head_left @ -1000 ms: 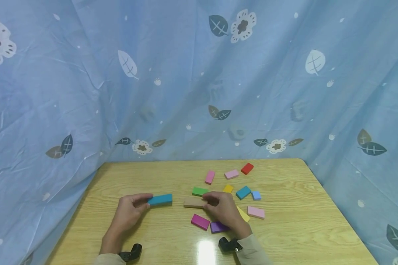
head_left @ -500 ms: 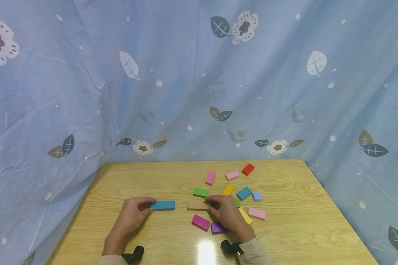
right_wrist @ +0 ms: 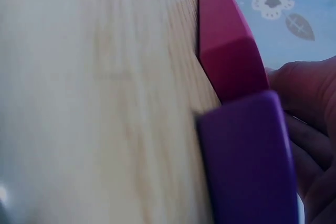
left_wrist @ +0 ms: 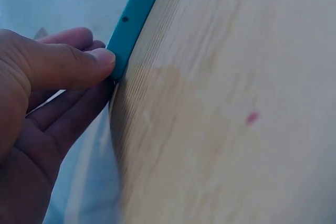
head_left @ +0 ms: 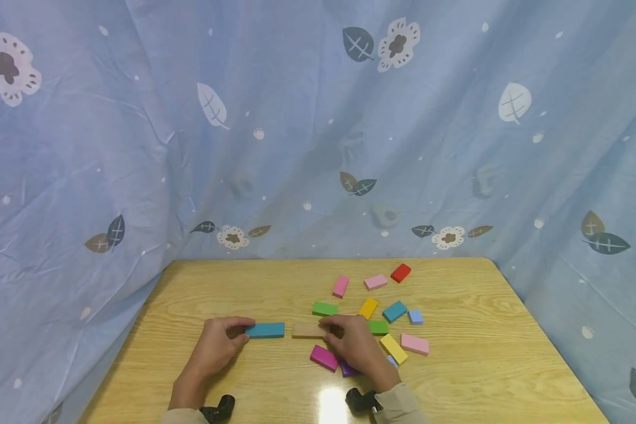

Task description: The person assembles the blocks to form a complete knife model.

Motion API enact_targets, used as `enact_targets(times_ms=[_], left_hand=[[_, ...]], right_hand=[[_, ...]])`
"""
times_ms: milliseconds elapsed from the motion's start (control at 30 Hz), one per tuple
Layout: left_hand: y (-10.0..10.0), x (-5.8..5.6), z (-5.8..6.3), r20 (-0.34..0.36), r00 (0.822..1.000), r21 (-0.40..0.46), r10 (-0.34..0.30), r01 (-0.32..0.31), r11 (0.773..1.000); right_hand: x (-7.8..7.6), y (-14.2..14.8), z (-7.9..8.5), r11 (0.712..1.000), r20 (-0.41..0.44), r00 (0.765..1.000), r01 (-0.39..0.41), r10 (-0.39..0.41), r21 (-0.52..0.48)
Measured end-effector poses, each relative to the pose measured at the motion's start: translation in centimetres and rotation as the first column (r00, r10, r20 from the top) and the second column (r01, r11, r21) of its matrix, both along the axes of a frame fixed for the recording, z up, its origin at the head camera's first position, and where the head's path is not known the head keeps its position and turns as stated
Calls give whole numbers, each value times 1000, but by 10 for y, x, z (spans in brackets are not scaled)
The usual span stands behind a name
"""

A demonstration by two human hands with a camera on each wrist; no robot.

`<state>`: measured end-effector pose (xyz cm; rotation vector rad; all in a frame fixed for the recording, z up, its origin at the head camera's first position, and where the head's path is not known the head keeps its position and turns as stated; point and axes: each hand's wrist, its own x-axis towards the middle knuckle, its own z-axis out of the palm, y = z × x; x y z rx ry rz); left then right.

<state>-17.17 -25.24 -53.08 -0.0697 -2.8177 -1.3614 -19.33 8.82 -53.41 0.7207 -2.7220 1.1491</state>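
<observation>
In the head view, my left hand (head_left: 218, 346) pinches the left end of a long blue block (head_left: 267, 330) between thumb and fingers. The block lies level, parallel to the table's far edge; in the left wrist view its turquoise-looking side (left_wrist: 137, 17) shows above the thumb. My right hand (head_left: 356, 346) pinches the right end of a plain wooden block (head_left: 306, 331), roughly in line with the blue one, a narrow gap between them. In front of that hand lie a magenta block (head_left: 324, 358) and a partly covered purple block (head_left: 348, 369). Those two hide the right fingertips in the right wrist view.
Behind the wooden block lies a green block (head_left: 324, 308). Farther right are a yellow block (head_left: 394, 348), a pink block (head_left: 414, 344), a teal block (head_left: 394, 311), an orange block (head_left: 368, 307) and a red block (head_left: 401, 272). A blue patterned curtain (head_left: 307, 147) hangs behind the table.
The blue block has turned from a slant to level and shifted slightly right. My right hand has brought the wooden block leftward, narrowing the gap. The head view has drifted a little.
</observation>
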Motion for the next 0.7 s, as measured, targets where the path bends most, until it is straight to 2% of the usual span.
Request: enact_targets(times_ms=[467,700], left_hand=[[2,1,2,19,1000,63,-5,4,998],[2,1,2,26,1000,44,-4,2,999]], right_hand=[[-1,-13,1,999,-37,999,-25,26,42],[-1,-16,-2,998,-60,997,-35,38,52]])
